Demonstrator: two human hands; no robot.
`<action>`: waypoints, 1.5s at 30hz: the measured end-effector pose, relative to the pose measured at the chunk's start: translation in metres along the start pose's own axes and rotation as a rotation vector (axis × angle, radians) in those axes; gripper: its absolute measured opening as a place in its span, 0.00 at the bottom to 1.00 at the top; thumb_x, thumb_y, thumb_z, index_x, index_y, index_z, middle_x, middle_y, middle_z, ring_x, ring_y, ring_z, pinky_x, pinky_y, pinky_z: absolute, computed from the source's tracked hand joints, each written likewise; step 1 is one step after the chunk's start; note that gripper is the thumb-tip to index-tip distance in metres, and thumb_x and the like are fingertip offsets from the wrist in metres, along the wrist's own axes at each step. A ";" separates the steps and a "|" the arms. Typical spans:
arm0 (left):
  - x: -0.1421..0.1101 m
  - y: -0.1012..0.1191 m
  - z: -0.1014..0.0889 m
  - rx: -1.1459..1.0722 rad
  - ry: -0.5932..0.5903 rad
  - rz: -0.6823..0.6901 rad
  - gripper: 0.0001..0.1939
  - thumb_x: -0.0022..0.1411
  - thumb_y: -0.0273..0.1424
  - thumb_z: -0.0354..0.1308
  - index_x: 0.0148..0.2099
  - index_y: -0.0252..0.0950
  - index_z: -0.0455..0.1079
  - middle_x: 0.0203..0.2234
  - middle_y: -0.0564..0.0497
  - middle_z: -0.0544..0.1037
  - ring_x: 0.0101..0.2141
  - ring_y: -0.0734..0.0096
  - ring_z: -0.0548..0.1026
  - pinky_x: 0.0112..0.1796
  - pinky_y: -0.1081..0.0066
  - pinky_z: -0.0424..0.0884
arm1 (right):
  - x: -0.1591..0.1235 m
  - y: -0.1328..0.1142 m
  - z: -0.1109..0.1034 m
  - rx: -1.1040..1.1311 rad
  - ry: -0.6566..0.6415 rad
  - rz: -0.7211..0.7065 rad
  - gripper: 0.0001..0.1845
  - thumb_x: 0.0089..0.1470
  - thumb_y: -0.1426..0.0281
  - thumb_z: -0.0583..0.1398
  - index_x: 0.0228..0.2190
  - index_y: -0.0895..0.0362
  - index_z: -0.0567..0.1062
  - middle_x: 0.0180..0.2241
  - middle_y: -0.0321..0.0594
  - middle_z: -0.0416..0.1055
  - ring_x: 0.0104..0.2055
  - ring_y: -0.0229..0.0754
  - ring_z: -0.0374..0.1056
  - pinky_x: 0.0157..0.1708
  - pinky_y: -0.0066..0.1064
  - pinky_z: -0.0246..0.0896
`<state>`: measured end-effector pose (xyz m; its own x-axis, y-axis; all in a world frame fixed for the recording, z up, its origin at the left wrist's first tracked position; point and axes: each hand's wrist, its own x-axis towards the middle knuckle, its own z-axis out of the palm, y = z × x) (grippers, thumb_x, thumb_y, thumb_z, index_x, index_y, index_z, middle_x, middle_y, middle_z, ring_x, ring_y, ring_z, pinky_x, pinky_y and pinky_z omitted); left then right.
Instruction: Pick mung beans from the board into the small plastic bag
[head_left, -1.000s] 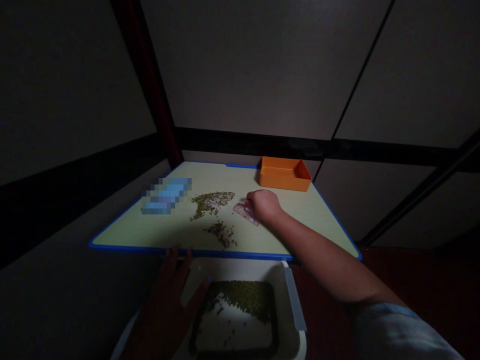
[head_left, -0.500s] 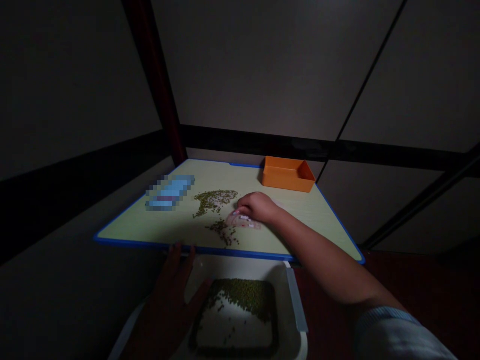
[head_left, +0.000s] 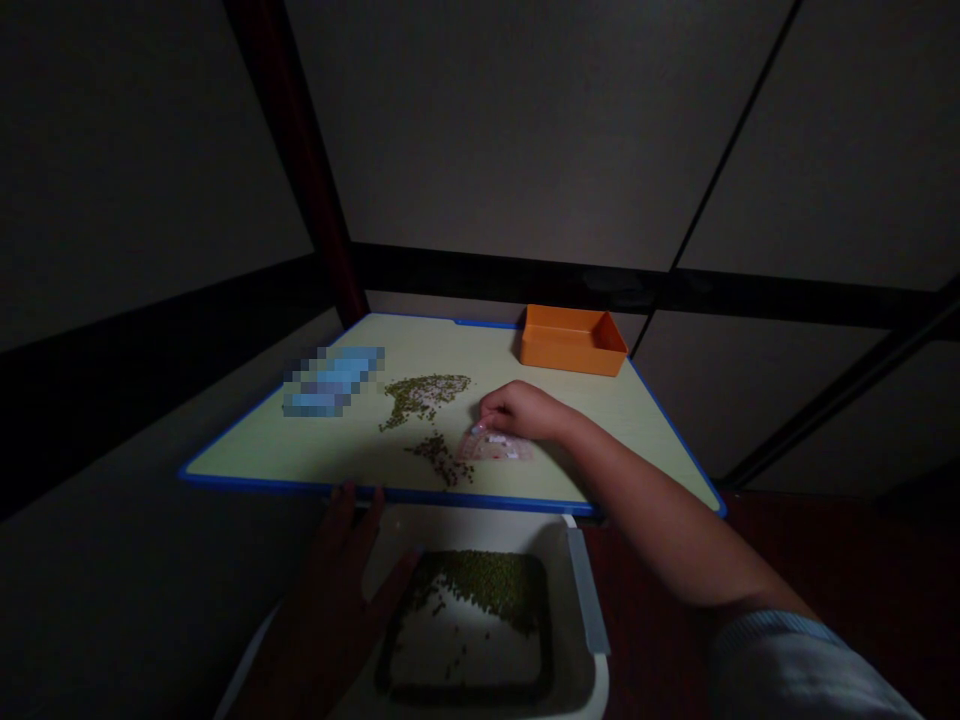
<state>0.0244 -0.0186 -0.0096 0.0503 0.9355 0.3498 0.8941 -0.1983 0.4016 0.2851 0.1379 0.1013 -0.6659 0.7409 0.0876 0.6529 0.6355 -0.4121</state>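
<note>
My right hand is closed on the upper left edge of a pink see-through protractor, which lies low over the board. Just left of the protractor is a loose patch of dark beans. Farther back, a larger patch of green beans is spread out. In shadow, my left hand reaches over the left side of a white basin, fingers apart, their tips at the board's blue front edge. Inside the basin lie many green beans, heaped toward its far right.
At the board's back right stands an orange open box. A pixelated blue item lies near the left edge. Dark wall panels rise behind the board, and a reddish floor shows at right.
My right hand and the protractor have shifted slightly right, away from the dark beans. My left hand stays over the basin. The whole view has moved a little.
</note>
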 end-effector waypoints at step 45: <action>0.000 -0.002 0.004 0.014 0.024 0.027 0.36 0.61 0.47 0.52 0.68 0.41 0.52 0.70 0.41 0.45 0.67 0.47 0.49 0.60 0.46 0.58 | -0.007 0.021 -0.007 1.253 0.553 0.013 0.23 0.29 0.60 0.74 0.24 0.56 0.71 0.18 0.29 0.69 0.18 0.30 0.60 0.20 0.23 0.55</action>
<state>0.0242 -0.0173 -0.0142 0.0637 0.9226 0.3804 0.8988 -0.2188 0.3800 0.3060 0.1471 0.0981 -0.2391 0.9226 0.3028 -0.2997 0.2265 -0.9267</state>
